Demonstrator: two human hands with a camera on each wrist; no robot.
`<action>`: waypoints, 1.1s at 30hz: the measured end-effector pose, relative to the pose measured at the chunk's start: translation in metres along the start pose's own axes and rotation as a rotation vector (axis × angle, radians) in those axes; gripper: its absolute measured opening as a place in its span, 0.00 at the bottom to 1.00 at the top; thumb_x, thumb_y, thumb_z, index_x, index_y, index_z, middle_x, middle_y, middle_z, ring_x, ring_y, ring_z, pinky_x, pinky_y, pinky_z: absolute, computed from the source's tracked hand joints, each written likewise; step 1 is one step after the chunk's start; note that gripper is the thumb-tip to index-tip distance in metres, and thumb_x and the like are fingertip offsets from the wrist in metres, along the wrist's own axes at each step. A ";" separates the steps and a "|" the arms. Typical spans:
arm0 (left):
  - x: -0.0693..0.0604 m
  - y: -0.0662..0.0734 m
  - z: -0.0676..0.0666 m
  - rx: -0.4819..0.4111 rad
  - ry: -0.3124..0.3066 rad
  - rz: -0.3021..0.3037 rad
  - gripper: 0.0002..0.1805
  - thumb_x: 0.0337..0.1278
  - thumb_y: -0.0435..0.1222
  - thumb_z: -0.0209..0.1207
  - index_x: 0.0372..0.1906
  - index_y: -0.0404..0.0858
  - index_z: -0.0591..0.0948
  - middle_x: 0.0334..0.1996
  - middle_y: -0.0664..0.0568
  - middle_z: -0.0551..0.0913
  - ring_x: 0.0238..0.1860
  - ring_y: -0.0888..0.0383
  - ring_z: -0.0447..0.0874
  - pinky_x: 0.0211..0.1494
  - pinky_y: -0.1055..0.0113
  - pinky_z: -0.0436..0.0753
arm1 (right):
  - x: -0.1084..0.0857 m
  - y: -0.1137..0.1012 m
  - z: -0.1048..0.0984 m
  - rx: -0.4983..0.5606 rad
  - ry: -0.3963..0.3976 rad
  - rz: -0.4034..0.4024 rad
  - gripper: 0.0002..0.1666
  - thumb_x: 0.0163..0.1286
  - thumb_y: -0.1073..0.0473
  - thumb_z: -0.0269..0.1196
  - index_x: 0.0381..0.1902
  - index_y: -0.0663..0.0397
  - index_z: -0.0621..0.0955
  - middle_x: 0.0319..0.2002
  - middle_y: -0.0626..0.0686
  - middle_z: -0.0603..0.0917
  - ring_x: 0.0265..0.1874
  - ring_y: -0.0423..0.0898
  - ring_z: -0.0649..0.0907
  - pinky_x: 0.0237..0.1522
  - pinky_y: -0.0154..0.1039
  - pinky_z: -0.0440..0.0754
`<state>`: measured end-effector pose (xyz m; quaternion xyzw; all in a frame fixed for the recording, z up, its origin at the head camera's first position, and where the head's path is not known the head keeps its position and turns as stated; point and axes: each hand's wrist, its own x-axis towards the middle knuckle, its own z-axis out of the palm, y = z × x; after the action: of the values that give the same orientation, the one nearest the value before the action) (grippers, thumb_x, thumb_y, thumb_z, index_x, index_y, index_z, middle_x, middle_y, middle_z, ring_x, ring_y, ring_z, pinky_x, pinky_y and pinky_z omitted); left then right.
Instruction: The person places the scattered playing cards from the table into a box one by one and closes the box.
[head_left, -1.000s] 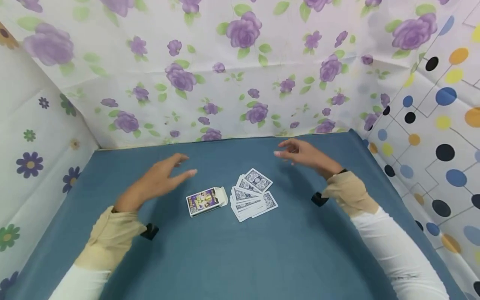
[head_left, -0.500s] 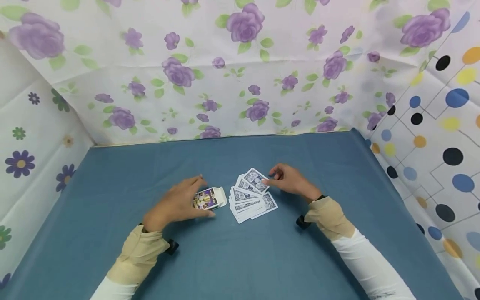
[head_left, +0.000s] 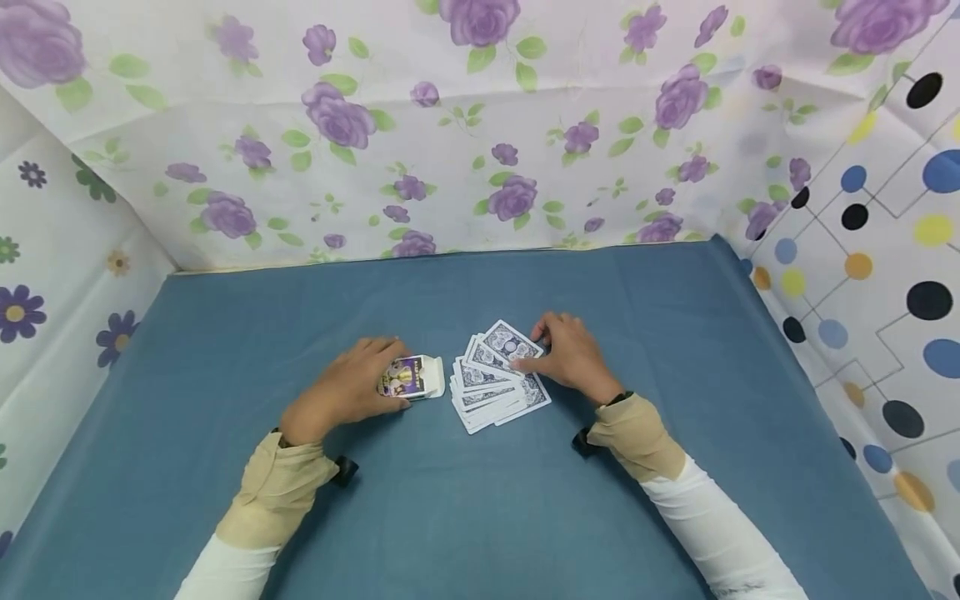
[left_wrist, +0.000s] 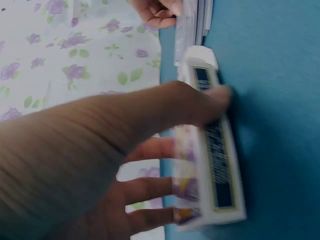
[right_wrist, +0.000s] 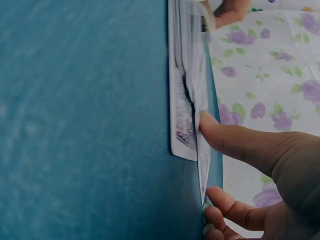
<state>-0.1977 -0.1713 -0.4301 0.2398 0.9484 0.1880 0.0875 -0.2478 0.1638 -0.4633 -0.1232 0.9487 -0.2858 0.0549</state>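
Observation:
In the head view my left hand (head_left: 341, 392) grips the playing card box (head_left: 411, 377), thumb on the near side and fingers on the far one. The left wrist view shows the thumb across the dark-printed narrow side of the box (left_wrist: 220, 170). Its white flap stands open toward the cards. To the right lies a loose fan of playing cards (head_left: 480, 396), patterned backs up. My right hand (head_left: 573, 354) pinches the upper right card (head_left: 512, 340), the thumb on its back and the fingers at its edge (right_wrist: 204, 170). How far the fingers reach underneath is hidden.
A blue cloth (head_left: 465, 500) covers the table. Behind it hangs a white sheet with purple flowers (head_left: 337, 117). Patterned sheets also stand on the left (head_left: 45, 250) and the right (head_left: 885, 317).
Both hands have come down and inward from above the table. The left has taken hold of the card box, turning it slightly; the right has taken hold of the upper card.

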 end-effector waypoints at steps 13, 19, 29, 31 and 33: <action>-0.001 0.005 0.001 -0.023 -0.026 -0.043 0.32 0.59 0.38 0.72 0.65 0.35 0.72 0.72 0.31 0.65 0.72 0.32 0.60 0.65 0.35 0.68 | -0.002 0.007 0.001 0.264 0.026 0.015 0.27 0.56 0.57 0.79 0.46 0.58 0.75 0.37 0.57 0.77 0.36 0.50 0.72 0.39 0.43 0.70; 0.000 0.002 0.004 -0.048 -0.025 -0.067 0.33 0.58 0.39 0.72 0.65 0.36 0.72 0.73 0.32 0.65 0.74 0.32 0.58 0.66 0.35 0.67 | -0.001 0.025 -0.005 0.597 0.032 0.008 0.18 0.62 0.65 0.74 0.44 0.67 0.78 0.32 0.58 0.80 0.29 0.46 0.75 0.32 0.34 0.71; 0.003 -0.001 0.002 -0.108 -0.017 -0.070 0.34 0.56 0.42 0.74 0.62 0.33 0.72 0.69 0.29 0.67 0.73 0.31 0.59 0.64 0.37 0.69 | -0.006 0.013 -0.013 0.741 -0.008 -0.024 0.14 0.71 0.53 0.68 0.44 0.59 0.82 0.27 0.59 0.85 0.27 0.57 0.83 0.26 0.42 0.77; 0.000 -0.002 -0.001 -0.132 -0.005 -0.062 0.35 0.56 0.42 0.74 0.64 0.33 0.71 0.66 0.31 0.71 0.69 0.33 0.67 0.60 0.40 0.73 | -0.011 0.002 -0.008 0.787 -0.011 -0.052 0.12 0.72 0.56 0.66 0.44 0.61 0.82 0.25 0.58 0.84 0.24 0.52 0.83 0.25 0.41 0.78; -0.003 -0.001 -0.003 -0.142 0.004 -0.054 0.35 0.56 0.42 0.74 0.64 0.35 0.71 0.61 0.35 0.76 0.59 0.39 0.76 0.52 0.46 0.77 | -0.016 -0.011 -0.001 0.830 -0.042 -0.086 0.11 0.73 0.59 0.65 0.44 0.64 0.81 0.24 0.57 0.84 0.22 0.50 0.82 0.24 0.43 0.81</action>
<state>-0.1966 -0.1746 -0.4274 0.2069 0.9390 0.2529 0.1074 -0.2306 0.1598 -0.4561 -0.1359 0.7456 -0.6434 0.1075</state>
